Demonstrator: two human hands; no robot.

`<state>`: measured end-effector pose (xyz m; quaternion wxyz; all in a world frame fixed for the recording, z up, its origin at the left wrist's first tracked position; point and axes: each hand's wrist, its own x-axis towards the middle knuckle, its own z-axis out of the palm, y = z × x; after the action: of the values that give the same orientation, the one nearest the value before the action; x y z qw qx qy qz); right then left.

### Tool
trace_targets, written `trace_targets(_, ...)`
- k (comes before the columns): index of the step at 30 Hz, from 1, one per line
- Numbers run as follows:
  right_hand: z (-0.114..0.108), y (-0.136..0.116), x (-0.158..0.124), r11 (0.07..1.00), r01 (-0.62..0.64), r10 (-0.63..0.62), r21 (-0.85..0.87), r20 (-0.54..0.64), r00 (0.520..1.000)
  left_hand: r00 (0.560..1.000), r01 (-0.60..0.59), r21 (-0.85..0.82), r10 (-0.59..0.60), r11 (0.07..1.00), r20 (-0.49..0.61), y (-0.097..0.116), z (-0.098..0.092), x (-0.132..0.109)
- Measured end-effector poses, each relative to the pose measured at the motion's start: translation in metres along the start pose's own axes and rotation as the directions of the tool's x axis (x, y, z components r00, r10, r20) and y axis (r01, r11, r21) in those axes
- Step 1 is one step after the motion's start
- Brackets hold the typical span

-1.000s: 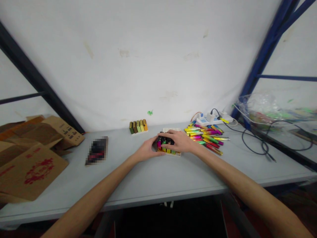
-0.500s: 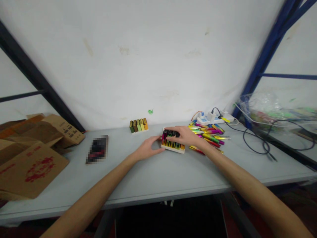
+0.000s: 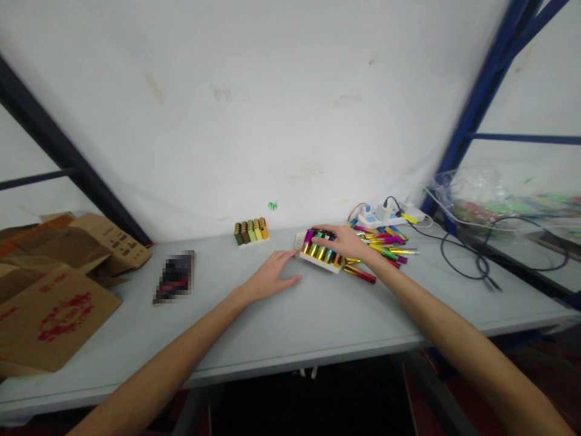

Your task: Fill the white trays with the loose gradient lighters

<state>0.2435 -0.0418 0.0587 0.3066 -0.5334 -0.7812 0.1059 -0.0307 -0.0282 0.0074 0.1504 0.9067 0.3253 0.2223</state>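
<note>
A white tray (image 3: 318,263) packed with shiny metallic lighters (image 3: 321,249) in purple, gold, green and orange sits at the middle of the table, leaning toward me. My right hand (image 3: 342,241) is curled over the dark tops of these lighters from the right, partly hiding them. To the left of the tray, my left hand (image 3: 271,277) has its fingers and thumb apart, fingertips close to the tray's corner, holding nothing. White slotted plastic (image 3: 299,240) shows behind the tray's left end. Loose metallic tubes or lighters (image 3: 385,242) are heaped to the right, some under my right forearm.
Against the wall stands a second tray of green, brown, yellow and orange lighters (image 3: 252,232). A power strip (image 3: 384,216) with black cables (image 3: 458,269) is at the back right. Flattened cardboard boxes (image 3: 68,297) and a blurred dark object (image 3: 175,277) lie left.
The tray has tilted, so the lighters' shiny sides show more and white slots appear at its left. My left hand has drawn slightly away from it. The view has shifted a little.
</note>
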Motion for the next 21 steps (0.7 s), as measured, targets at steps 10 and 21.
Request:
trace_targets(10, -0.002, 0.016, 0.0, 0.984, -0.166, 0.17, 0.066, -0.059, 0.984, 0.995, 0.043, -0.202, -0.059, 0.978, -0.076, 0.04, 0.035, 0.032)
trace_targets(21, 0.0, 0.017, -0.004, 0.967, -0.246, 0.254, 0.073, -0.129, 0.959, 0.955, 0.229, -0.317, -0.276, 0.92, -0.111, 0.064, 0.06, 0.062)
